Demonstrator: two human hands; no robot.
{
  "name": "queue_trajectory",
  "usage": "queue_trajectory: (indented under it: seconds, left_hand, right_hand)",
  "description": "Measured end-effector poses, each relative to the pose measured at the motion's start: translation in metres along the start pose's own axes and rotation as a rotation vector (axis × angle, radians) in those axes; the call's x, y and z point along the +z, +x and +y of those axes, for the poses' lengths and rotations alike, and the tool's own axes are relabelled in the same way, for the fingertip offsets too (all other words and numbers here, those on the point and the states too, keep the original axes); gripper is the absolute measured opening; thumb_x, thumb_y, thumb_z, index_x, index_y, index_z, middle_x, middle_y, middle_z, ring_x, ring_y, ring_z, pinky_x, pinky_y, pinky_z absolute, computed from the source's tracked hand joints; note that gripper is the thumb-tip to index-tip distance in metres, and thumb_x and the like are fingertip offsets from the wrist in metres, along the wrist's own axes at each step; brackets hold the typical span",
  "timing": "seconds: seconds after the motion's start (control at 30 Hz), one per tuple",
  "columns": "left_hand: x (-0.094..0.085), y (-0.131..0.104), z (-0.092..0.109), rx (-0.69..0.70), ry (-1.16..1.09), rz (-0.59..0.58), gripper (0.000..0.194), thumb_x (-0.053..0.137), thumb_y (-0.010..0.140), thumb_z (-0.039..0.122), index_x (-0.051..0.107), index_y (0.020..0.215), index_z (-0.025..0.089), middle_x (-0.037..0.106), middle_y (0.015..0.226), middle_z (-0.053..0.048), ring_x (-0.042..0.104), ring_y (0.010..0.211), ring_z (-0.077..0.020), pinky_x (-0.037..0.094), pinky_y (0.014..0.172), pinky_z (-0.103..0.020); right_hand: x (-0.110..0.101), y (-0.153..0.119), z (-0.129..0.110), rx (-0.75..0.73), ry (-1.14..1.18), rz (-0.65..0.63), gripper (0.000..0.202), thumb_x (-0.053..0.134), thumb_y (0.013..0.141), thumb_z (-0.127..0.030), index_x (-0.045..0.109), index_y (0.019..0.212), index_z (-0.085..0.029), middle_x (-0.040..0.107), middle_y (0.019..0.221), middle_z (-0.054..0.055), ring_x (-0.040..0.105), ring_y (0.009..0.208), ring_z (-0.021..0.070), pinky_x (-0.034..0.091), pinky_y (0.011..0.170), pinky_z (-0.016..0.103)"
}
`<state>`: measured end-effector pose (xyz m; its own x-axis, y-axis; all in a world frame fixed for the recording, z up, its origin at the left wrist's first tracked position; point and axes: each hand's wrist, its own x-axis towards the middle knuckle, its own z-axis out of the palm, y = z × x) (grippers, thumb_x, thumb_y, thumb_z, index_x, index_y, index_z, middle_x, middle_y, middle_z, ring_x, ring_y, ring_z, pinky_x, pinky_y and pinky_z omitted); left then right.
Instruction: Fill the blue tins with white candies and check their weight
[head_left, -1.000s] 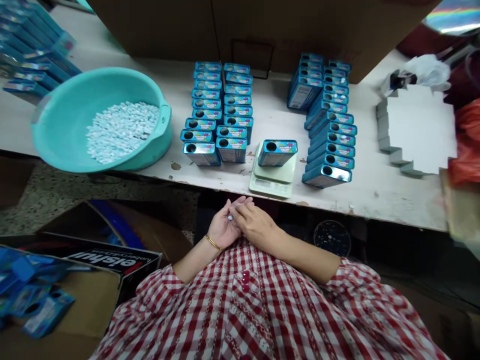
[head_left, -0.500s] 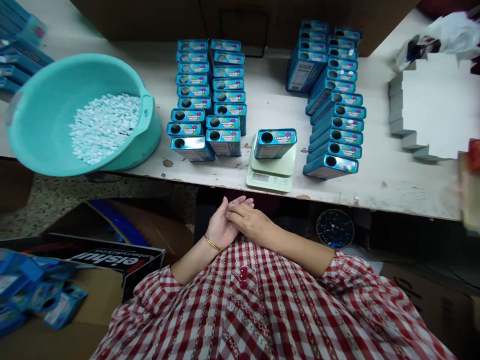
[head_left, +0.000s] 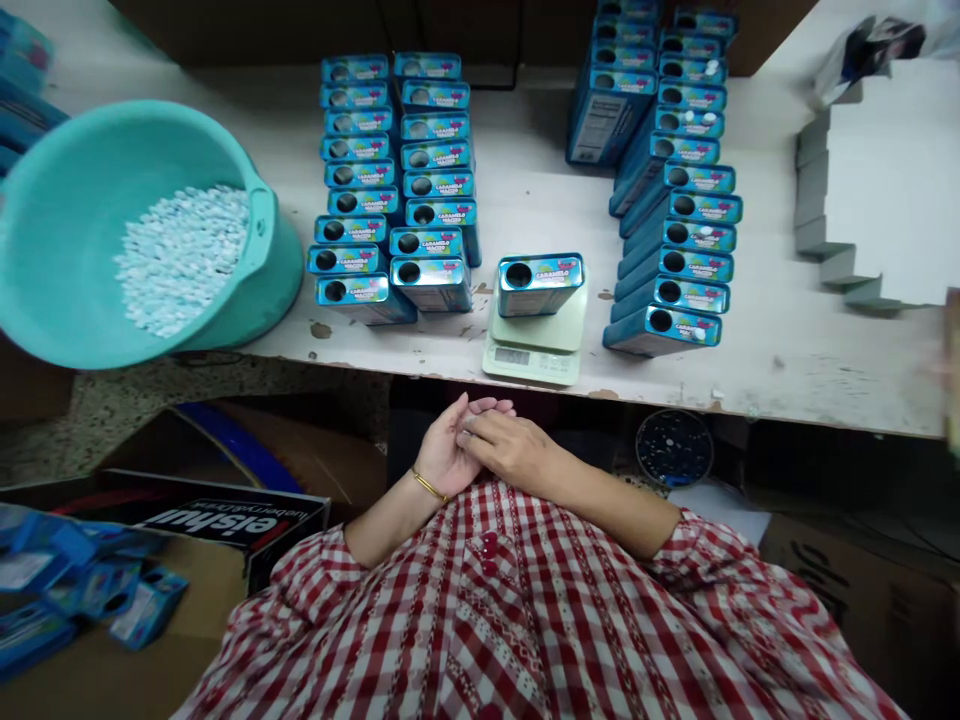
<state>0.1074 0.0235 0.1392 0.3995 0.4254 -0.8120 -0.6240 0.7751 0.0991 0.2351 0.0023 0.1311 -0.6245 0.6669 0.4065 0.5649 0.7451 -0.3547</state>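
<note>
Below the table edge, my left hand (head_left: 441,445) lies palm up, fingers stretched out and partly hidden, a gold bracelet at its wrist. Across its palm rests my right hand (head_left: 514,450), fingers laid flat; no object shows in either. In front of them on the table, a pale green kitchen scale (head_left: 531,365) carries one blue candy tin (head_left: 540,287) with a round dark opening on top. Left of the scale stand two rows of similar tins (head_left: 431,285); to the right are two more rows (head_left: 664,335), some with white pieces on their tops.
A turquoise tub (head_left: 281,260) with white wrapped candies (head_left: 184,255) stands at the table's left. Folded white cardboard (head_left: 892,190) lies at the right. Below left, a carton (head_left: 202,600) holds blue boxes (head_left: 146,610). A round dark container (head_left: 675,450) sits under the table.
The camera view has shifted slightly, so the tins and tub appear a little further left. Both hands stay folded together; the tin remains on the scale.
</note>
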Motion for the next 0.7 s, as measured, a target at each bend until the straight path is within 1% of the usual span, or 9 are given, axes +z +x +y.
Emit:
queue_trajectory:
  seconds: [0.07,0.1,0.2,0.27,0.37,0.43,0.53,0.63,0.7]
  left_hand:
    - [0.0,-0.001,0.001,0.008,-0.015,0.013,0.044,0.032,0.095,0.028,0.065,0.073,0.009,0.069,0.073,-0.008,0.066,0.069,-0.0119,0.053,0.069,-0.022]
    - [0.001,-0.001,0.002,0.022,-0.019,0.023,0.044,0.032,0.095,0.026,0.064,0.072,0.009,0.069,0.071,-0.008,0.065,0.065,-0.0115,0.053,0.064,-0.021]
    - [0.005,-0.003,0.01,0.091,-0.029,0.05,0.043,0.033,0.095,0.024,0.064,0.07,0.009,0.069,0.073,-0.01,0.066,0.067,-0.0131,0.053,0.061,-0.021]
    - [0.011,-0.004,0.017,0.138,-0.052,0.038,0.041,0.034,0.094,0.023,0.065,0.072,0.008,0.07,0.077,-0.011,0.067,0.071,-0.0141,0.054,0.063,-0.022]
    - [0.023,-0.004,0.029,0.208,-0.091,-0.023,0.038,0.034,0.094,0.023,0.065,0.078,0.007,0.07,0.083,-0.013,0.067,0.08,-0.0158,0.055,0.071,-0.025]
    - [0.032,-0.002,0.036,0.248,-0.109,-0.075,0.038,0.034,0.094,0.024,0.065,0.082,0.007,0.069,0.088,-0.013,0.066,0.085,-0.0168,0.054,0.075,-0.027]
    - [0.043,0.004,0.045,0.275,-0.132,-0.144,0.038,0.034,0.094,0.026,0.065,0.082,0.007,0.069,0.085,-0.012,0.066,0.085,-0.0171,0.053,0.078,-0.028]
    - [0.05,0.011,0.048,0.273,-0.17,-0.169,0.037,0.035,0.093,0.026,0.065,0.079,0.01,0.065,0.067,-0.007,0.062,0.065,-0.0129,0.052,0.073,-0.027]
    - [0.054,0.014,0.047,0.265,-0.195,-0.173,0.036,0.036,0.093,0.025,0.065,0.078,0.011,0.063,0.061,-0.004,0.058,0.057,-0.011,0.051,0.069,-0.025]
  right_hand:
    - [-0.017,0.002,0.008,0.043,0.044,0.165,0.019,0.05,0.088,-0.018,0.06,0.104,-0.017,0.065,0.097,0.007,0.057,0.089,0.0161,0.051,0.075,0.029]
    - [-0.026,0.004,0.016,0.137,0.06,0.277,0.024,0.052,0.087,-0.019,0.057,0.111,-0.019,0.063,0.103,0.007,0.057,0.095,0.0173,0.051,0.081,0.032]
    - [-0.046,0.011,0.052,0.545,0.076,0.574,0.045,0.055,0.085,-0.027,0.043,0.128,-0.025,0.053,0.122,0.009,0.05,0.114,0.0226,0.047,0.091,0.042]
    - [-0.047,0.016,0.082,0.661,0.125,0.64,0.056,0.059,0.081,-0.034,0.038,0.132,-0.024,0.048,0.129,0.01,0.046,0.119,0.0249,0.045,0.093,0.045]
    - [-0.043,0.026,0.114,0.619,0.253,0.597,0.053,0.06,0.079,-0.037,0.042,0.126,-0.021,0.054,0.119,0.009,0.055,0.105,0.0209,0.049,0.087,0.039]
    - [-0.046,0.033,0.116,0.549,0.26,0.55,0.041,0.057,0.081,-0.033,0.047,0.119,-0.021,0.059,0.108,0.006,0.058,0.094,0.018,0.051,0.08,0.035]
    - [-0.063,0.041,0.092,0.356,0.043,0.458,0.033,0.055,0.082,-0.022,0.053,0.115,-0.023,0.061,0.105,0.005,0.057,0.098,0.0193,0.048,0.087,0.038]
    - [-0.08,0.045,0.064,0.107,-0.214,0.301,0.035,0.052,0.084,-0.013,0.056,0.116,-0.026,0.063,0.109,0.005,0.052,0.108,0.0195,0.038,0.101,0.043]
    - [-0.084,0.046,0.054,-0.011,-0.322,0.205,0.034,0.051,0.085,-0.012,0.057,0.115,-0.026,0.064,0.108,0.004,0.052,0.109,0.0186,0.035,0.104,0.043]
